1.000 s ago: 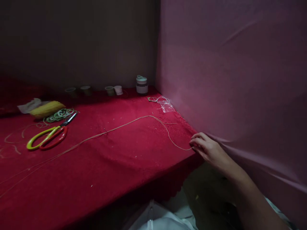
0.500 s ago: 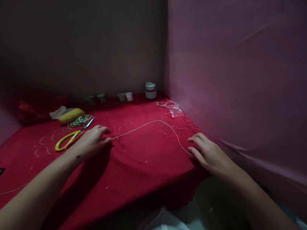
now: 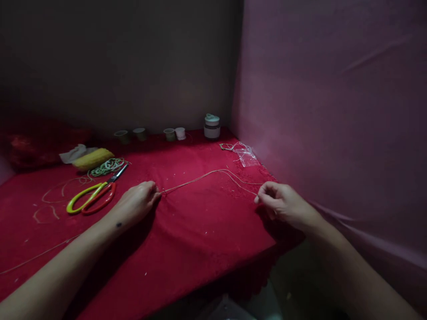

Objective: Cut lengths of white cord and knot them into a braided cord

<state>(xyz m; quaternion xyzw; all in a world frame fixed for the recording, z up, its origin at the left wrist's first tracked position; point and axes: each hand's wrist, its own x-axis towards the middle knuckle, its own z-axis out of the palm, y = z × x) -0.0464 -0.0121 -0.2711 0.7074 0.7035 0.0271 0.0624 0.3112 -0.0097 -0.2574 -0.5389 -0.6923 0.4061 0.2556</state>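
A thin tan cord [image 3: 200, 176] runs in a shallow arch over the red cloth between my hands. On its left end my left hand [image 3: 142, 195] is closed, fingers pinched together. At the other side the cord parts into two strands, and my right hand [image 3: 276, 198] pinches the lower strand between thumb and fingers. The upper strand reaches the top of that hand; whether it is gripped too, I cannot tell. Scissors [image 3: 96, 194] with one yellow and one red handle lie partly open, left of my left hand.
Green and white cord [image 3: 108, 166] lies tangled beside a yellow bundle [image 3: 93, 159]. Several spools [image 3: 170, 134] and a lidded jar [image 3: 211, 127] stand along the back. A clear plastic bag [image 3: 247, 158] with loose cord lies by the pink curtain [image 3: 333, 111]. The red-covered table [image 3: 200, 258] ends in front.
My right hand has closed on the cord and shifted slightly left and up. My left hand's fingers have drawn together. The view has shifted a little.
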